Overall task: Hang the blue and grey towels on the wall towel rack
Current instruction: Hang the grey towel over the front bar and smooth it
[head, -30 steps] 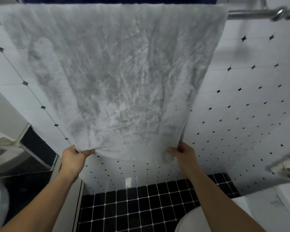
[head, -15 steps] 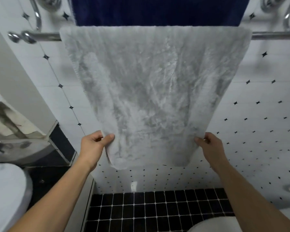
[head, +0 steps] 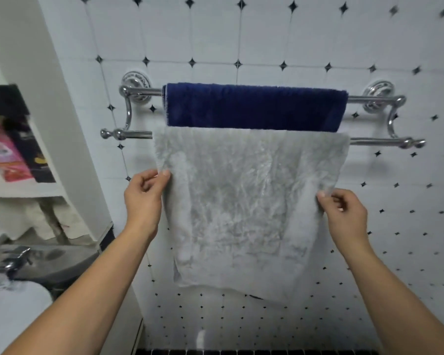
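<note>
Pink and black packets (head: 13, 152) stood on a shelf (head: 23, 187) at the far left, their print too blurred to read and the shelf itself cut off by the frame edge; below it a chrome tap (head: 16, 257) and a white basin (head: 13, 313) showed only in part. Just right of the shelf, on the tiled wall (head: 241, 34), the chrome towel rack (head: 133, 134) had two bars, the middle of each hidden under cloth. The left hand (head: 145, 198) pinched the left edge of the grey towel (head: 244, 208) between thumb and fingertips, about a third of the way down from the bar. The blue towel (head: 254, 107) was draped over the upper, rear bar, and its lower part was covered by the grey towel, which hung from the lower, front bar and spread flat between the two hands. The grey towel's back half, behind the bar, could not be seen, and its bottom hem sagged unevenly. The right hand (head: 344, 211) gripped the towel's right edge, fingers curled closed on the cloth, slightly lower than the left hand. Both forearms ran out of the bottom of the frame, where a strip of dark floor tiles (head: 241, 352) was barely visible.
</note>
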Demonstrator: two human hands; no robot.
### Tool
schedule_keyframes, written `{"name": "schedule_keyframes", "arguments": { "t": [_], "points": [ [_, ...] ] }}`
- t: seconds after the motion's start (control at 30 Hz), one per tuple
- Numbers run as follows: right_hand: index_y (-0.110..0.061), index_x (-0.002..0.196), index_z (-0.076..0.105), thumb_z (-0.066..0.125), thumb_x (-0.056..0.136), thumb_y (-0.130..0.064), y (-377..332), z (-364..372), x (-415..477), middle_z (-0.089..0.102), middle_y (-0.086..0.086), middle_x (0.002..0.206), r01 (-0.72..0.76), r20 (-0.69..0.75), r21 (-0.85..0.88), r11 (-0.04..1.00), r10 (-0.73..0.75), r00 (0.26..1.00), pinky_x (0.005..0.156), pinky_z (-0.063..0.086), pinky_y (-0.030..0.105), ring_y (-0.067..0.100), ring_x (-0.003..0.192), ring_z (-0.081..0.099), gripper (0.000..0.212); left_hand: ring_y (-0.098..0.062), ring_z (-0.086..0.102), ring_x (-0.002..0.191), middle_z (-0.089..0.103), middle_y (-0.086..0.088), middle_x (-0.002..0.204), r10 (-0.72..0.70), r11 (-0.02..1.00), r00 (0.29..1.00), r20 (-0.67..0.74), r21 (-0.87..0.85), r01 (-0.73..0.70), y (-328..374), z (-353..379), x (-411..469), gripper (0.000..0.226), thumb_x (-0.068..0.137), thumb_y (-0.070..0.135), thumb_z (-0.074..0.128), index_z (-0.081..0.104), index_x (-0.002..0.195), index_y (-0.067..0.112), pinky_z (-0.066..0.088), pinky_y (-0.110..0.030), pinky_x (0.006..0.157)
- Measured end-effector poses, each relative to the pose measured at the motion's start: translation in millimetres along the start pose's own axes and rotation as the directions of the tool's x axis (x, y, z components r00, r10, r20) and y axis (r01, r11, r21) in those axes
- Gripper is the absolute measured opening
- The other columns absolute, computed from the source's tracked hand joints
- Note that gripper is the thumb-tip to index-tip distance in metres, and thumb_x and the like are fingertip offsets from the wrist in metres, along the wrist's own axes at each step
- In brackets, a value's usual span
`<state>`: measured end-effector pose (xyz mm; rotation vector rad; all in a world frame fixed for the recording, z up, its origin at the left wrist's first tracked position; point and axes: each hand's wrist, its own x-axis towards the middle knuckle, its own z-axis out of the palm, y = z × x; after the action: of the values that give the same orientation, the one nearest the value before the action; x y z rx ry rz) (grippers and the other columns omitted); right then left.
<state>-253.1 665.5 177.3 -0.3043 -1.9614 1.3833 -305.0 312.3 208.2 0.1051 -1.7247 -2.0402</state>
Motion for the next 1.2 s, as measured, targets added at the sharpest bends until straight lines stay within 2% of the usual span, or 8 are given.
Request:
{"name": "schedule_keyframes", "arguments": {
  "t": [0.1,0.2,0.33,0.43,0.6,0.83,0.97,1.2],
  "points": [
    [-0.013,0.098,0.063,0.066,0.091,-0.039,-31,-5,11,0.060,-0.005,0.084,-0.011,-0.049,-0.020,1.000,0.010,0.999,0.067,0.041,0.016,0.002,0.072,0.053,0.028,-0.014,0.066,0.087,0.071,-0.001,0.092,-0.041,0.999,0.997,0.063,-0.020,0.042,23,4,10,0.024,0.085,0.035,0.072,0.070,0.091,0.012,0.053,-0.029,0.084],
    [-0.016,0.094,0.065,0.059,0.091,-0.050,-54,-11,26,0.065,-0.008,0.087,-0.019,-0.057,-0.065,0.998,0.016,0.998,0.075,0.044,0.028,0.008,0.080,0.059,0.034,-0.008,0.068,0.073,0.071,0.001,0.082,-0.075,0.995,0.990,0.120,-0.053,0.082,40,8,16,0.014,0.087,0.026,0.071,0.069,0.080,0.014,0.054,-0.027,0.076],
    [-0.020,0.072,0.064,0.066,0.090,-0.037,-79,-18,49,0.064,-0.010,0.075,-0.094,-0.022,-0.074,0.993,0.093,0.995,0.080,0.050,0.032,0.012,0.073,0.058,0.025,-0.016,0.062,0.071,0.066,-0.001,0.075,-0.085,0.996,0.991,0.103,0.024,0.083,52,11,25,0.023,0.085,0.023,0.072,0.062,0.065,0.019,0.053,-0.033,0.074],
    [-0.024,0.061,0.061,0.070,0.086,-0.030,-86,-22,63,0.063,-0.011,0.072,-0.105,-0.031,-0.068,0.992,0.103,0.994,0.080,0.049,0.031,0.012,0.074,0.059,0.027,-0.012,0.059,0.069,0.064,0.002,0.074,-0.088,0.994,0.992,0.087,0.065,0.082,51,7,26,0.025,0.085,0.024,0.072,0.059,0.065,0.019,0.049,-0.025,0.066],
    [-0.024,0.063,0.060,0.068,0.088,-0.029,-87,-19,66,0.067,-0.002,0.084,-0.129,-0.028,-0.061,0.990,0.127,0.991,0.082,0.046,0.029,0.015,0.084,0.062,0.027,-0.006,0.056,0.062,0.062,0.003,0.071,-0.069,0.993,0.992,0.104,0.104,0.058,45,3,20,0.026,0.088,0.021,0.069,0.058,0.065,0.017,0.041,-0.010,0.045],
    [-0.021,0.071,0.057,0.063,0.093,-0.028,-86,-17,59,0.058,-0.007,0.074,-0.136,0.028,0.003,0.991,0.136,0.990,0.056,0.039,0.019,0.006,0.063,0.050,0.024,-0.013,0.062,0.069,0.065,0.000,0.076,-0.100,0.988,0.975,0.198,0.133,0.075,41,-1,19,0.018,0.090,0.020,0.068,0.061,0.073,0.015,0.056,-0.031,0.070],
    [-0.012,0.077,0.056,0.067,0.091,-0.028,-77,-16,57,0.055,0.002,0.076,-0.136,0.110,-0.029,0.990,0.139,0.984,0.057,0.038,0.022,0.012,0.062,0.046,0.024,-0.021,0.060,0.076,0.064,-0.005,0.078,-0.085,0.989,0.983,0.160,0.131,0.064,41,-3,21,0.019,0.091,0.018,0.066,0.062,0.073,0.012,0.055,-0.043,0.086],
    [-0.009,0.089,0.060,0.067,0.092,-0.027,-72,-17,55,0.052,0.009,0.080,-0.101,0.142,-0.023,0.995,0.103,0.985,0.060,0.038,0.025,0.016,0.064,0.043,0.020,-0.019,0.062,0.078,0.066,-0.004,0.082,-0.062,0.991,0.989,0.132,0.123,0.046,46,1,29,0.017,0.091,0.020,0.065,0.063,0.076,0.013,0.056,-0.042,0.087]
  ]
}}
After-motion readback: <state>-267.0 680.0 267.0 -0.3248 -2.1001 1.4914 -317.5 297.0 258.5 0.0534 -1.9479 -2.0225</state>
